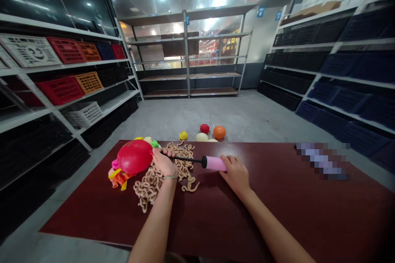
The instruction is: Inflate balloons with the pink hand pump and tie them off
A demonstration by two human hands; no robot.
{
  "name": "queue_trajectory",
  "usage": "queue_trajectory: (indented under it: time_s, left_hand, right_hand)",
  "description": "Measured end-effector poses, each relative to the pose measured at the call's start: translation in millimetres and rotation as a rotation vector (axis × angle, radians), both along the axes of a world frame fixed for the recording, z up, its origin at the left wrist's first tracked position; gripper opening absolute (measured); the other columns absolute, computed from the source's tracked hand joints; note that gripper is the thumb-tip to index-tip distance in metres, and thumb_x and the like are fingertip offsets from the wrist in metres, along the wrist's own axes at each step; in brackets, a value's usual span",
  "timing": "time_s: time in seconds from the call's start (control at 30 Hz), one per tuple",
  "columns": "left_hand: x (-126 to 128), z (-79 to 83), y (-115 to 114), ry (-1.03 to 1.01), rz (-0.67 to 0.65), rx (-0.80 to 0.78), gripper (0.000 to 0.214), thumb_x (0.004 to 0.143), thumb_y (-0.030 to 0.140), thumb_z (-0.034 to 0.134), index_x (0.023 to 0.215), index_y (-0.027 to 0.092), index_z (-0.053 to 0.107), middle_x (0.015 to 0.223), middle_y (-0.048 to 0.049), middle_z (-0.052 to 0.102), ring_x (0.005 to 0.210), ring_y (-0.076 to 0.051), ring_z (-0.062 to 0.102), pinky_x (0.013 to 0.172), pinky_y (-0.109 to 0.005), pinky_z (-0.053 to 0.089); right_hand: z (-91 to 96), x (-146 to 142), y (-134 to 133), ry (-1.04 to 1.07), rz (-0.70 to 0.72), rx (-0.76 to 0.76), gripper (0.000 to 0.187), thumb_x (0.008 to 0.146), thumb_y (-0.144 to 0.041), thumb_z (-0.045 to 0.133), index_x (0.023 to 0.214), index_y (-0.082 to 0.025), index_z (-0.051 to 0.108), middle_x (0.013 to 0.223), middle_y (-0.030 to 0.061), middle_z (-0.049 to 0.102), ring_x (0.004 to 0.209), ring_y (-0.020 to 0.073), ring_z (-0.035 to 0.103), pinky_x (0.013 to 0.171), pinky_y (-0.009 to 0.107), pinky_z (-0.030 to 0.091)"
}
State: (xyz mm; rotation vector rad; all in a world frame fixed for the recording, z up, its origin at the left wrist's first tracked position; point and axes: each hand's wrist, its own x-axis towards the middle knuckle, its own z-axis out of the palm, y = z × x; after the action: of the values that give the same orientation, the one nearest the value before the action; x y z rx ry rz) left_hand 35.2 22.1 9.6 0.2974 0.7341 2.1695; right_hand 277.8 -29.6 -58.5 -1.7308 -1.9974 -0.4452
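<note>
A pink balloon pump (213, 163) is held level above the table, its black rod drawn out to the left. My right hand (236, 174) is closed around the pink barrel's right end. My left hand (166, 163) is closed where the rod's far end meets the neck of an inflated red balloon (135, 157); the joint itself is hidden by my fingers. Under and beside my left hand lie heaps of beige, curly, worm-like strands (148, 185). Flat coloured balloons (119, 178) form a pile below the red one.
The dark red table (277, 205) fills the foreground. A blurred-out flat object (321, 161) lies at its right. Past the far edge, inflated balloons, including an orange one (219, 132), rest on the floor. Shelves with crates (61, 90) line the left; dark bins (339, 65) line the right.
</note>
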Motion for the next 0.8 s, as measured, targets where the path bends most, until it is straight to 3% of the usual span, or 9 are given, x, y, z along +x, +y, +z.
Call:
queue_trajectory:
  time_s: [0.17, 0.27, 0.33, 0.43, 0.6, 0.7, 0.8]
  left_hand:
    - [65, -20.3, -10, 0.053, -0.165, -0.003, 0.023, 0.086, 0.035, 0.051, 0.073, 0.021, 0.037, 0.055, 0.0074, 0.039, 0.041, -0.007, 0.038, 0.042, -0.021, 0.034]
    - [84, -27.2, -9, 0.098, -0.227, -0.012, 0.026, 0.087, 0.038, 0.052, 0.074, 0.021, 0.038, 0.055, 0.0071, 0.041, 0.041, -0.008, 0.041, 0.044, -0.022, 0.038]
    - [76, -24.6, -7, 0.105, -0.224, -0.021, 0.026, 0.088, 0.040, 0.051, 0.074, 0.021, 0.039, 0.055, 0.0073, 0.040, 0.041, -0.008, 0.041, 0.043, -0.022, 0.037]
    - [40, -11.3, -5, 0.094, -0.164, -0.002, 0.027, 0.089, 0.040, 0.049, 0.075, 0.021, 0.037, 0.055, 0.0079, 0.037, 0.040, -0.007, 0.038, 0.042, -0.021, 0.033]
    - [-22, 10.0, -1, 0.051, 0.058, -0.002, 0.025, 0.086, 0.037, 0.053, 0.077, 0.022, 0.037, 0.056, 0.0085, 0.035, 0.039, -0.005, 0.033, 0.039, -0.020, 0.025]
    - [-20, 10.5, 0, 0.039, 0.107, -0.022, 0.024, 0.086, 0.039, 0.052, 0.076, 0.022, 0.038, 0.056, 0.0083, 0.035, 0.039, -0.005, 0.032, 0.038, -0.020, 0.023]
    - [17, 0.3, -3, 0.077, -0.005, -0.004, 0.022, 0.087, 0.036, 0.049, 0.074, 0.021, 0.039, 0.055, 0.0074, 0.036, 0.039, -0.006, 0.035, 0.039, -0.020, 0.027]
  right_hand:
    - [-6.0, -11, -3, 0.010, 0.045, -0.003, 0.038, 0.081, -0.030, 0.062, 0.117, -0.024, 0.057, 0.105, 0.0059, 0.062, 0.097, 0.0230, 0.050, 0.072, 0.029, 0.036]
    - [-6.0, -10, -2, 0.005, 0.059, -0.004, 0.039, 0.082, -0.028, 0.061, 0.120, -0.023, 0.055, 0.105, 0.0061, 0.062, 0.096, 0.0225, 0.051, 0.071, 0.029, 0.036]
    - [-5.5, -10, -2, -0.012, 0.088, -0.005, 0.040, 0.082, -0.028, 0.060, 0.122, -0.023, 0.055, 0.103, 0.0057, 0.063, 0.095, 0.0224, 0.051, 0.071, 0.029, 0.036]
    - [-4.6, -12, -2, -0.036, 0.147, -0.015, 0.043, 0.083, -0.027, 0.059, 0.125, -0.023, 0.053, 0.105, 0.0063, 0.063, 0.097, 0.0231, 0.052, 0.073, 0.029, 0.037]
    - [-3.3, -17, -3, -0.043, 0.223, -0.077, 0.046, 0.082, -0.025, 0.058, 0.128, -0.023, 0.050, 0.110, 0.0075, 0.063, 0.096, 0.0239, 0.053, 0.074, 0.031, 0.037]
    - [-2.9, -17, -1, -0.011, 0.225, -0.098, 0.044, 0.080, -0.025, 0.059, 0.124, -0.023, 0.052, 0.105, 0.0060, 0.063, 0.093, 0.0230, 0.053, 0.071, 0.030, 0.036]
    - [-2.3, -14, 1, 0.046, 0.174, -0.083, 0.041, 0.079, -0.027, 0.059, 0.119, -0.023, 0.054, 0.099, 0.0053, 0.063, 0.091, 0.0226, 0.053, 0.069, 0.029, 0.035]
